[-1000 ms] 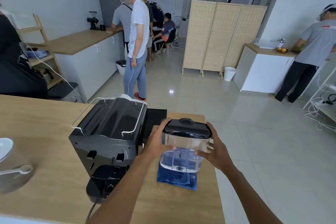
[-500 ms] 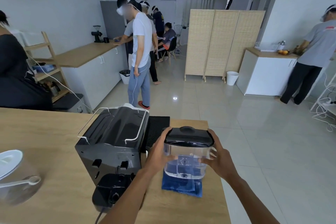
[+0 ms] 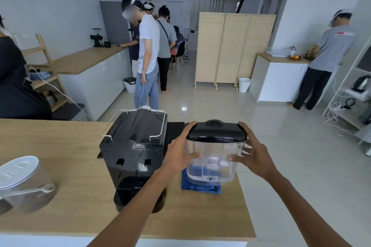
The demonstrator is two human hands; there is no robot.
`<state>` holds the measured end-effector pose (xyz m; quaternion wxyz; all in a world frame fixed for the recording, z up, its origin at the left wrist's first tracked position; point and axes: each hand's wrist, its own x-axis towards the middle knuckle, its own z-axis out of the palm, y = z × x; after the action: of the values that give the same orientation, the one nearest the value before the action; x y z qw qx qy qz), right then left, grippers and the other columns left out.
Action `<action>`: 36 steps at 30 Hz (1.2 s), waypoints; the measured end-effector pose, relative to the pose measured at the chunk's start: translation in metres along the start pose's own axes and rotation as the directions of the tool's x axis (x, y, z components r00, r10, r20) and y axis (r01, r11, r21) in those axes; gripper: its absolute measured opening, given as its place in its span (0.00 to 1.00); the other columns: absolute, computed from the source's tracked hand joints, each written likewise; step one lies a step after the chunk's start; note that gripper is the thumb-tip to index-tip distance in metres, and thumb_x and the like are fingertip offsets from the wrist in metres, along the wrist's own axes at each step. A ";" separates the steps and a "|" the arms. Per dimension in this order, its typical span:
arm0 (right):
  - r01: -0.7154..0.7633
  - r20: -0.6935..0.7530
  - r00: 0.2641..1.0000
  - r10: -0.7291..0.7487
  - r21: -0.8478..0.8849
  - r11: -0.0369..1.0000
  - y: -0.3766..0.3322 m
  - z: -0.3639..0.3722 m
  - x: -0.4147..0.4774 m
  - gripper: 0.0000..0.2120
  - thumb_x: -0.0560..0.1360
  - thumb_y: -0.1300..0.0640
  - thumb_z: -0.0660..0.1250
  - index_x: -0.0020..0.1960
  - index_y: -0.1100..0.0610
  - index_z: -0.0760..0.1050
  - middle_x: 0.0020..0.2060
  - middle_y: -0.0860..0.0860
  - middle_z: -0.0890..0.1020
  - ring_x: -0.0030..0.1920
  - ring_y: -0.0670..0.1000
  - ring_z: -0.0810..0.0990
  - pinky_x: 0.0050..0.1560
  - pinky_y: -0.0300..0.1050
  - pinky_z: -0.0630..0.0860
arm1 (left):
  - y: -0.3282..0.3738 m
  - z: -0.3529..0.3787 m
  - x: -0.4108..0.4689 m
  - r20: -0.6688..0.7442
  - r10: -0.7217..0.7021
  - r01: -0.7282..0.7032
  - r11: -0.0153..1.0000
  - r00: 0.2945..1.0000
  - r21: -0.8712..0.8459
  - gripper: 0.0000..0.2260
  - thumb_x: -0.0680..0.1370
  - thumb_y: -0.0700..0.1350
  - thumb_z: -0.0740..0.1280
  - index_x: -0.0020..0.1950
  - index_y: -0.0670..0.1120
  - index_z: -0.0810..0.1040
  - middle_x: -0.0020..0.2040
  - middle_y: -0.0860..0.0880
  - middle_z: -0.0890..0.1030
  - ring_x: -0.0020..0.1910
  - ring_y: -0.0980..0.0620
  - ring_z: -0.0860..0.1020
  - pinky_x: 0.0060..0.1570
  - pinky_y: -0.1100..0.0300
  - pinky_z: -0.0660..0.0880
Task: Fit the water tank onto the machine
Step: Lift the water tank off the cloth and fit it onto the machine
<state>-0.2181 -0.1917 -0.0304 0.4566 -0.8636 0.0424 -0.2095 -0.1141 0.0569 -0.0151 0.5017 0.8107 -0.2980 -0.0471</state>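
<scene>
A clear plastic water tank (image 3: 213, 158) with a black lid hangs above the wooden counter, to the right of the black coffee machine (image 3: 134, 146). My left hand (image 3: 180, 152) grips the tank's left side and my right hand (image 3: 254, 156) grips its right side. The tank is apart from the machine and a little above a folded blue cloth (image 3: 200, 186). The machine's back faces me, with slots in its rear panel and a round black base (image 3: 130, 192) at the bottom.
A clear lidded jar (image 3: 22, 184) with a white scoop stands at the counter's left. A black mat (image 3: 175, 128) lies behind the tank. The counter's right edge (image 3: 246, 206) drops to tiled floor. Several people stand farther back in the room.
Both hands have raised the tank higher off the blue cloth. The camera view has tilted upward.
</scene>
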 end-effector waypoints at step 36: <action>0.001 0.038 0.999 -0.004 0.078 0.997 -0.144 0.215 -0.041 0.52 0.65 0.66 0.80 0.78 0.44 0.56 0.66 0.39 0.76 0.66 0.48 0.76 0.64 0.59 0.76 | -0.107 -0.205 -0.120 -0.129 0.010 -0.034 0.981 0.992 -0.190 0.48 0.62 0.39 0.83 0.77 0.56 0.65 0.65 0.57 0.80 0.62 0.61 0.78 0.57 0.63 0.78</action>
<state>-0.1865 0.0684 -0.0345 0.4904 -0.8490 0.0243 -0.1952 -0.0885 0.3159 -0.0308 0.5961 0.7565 -0.2685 -0.0184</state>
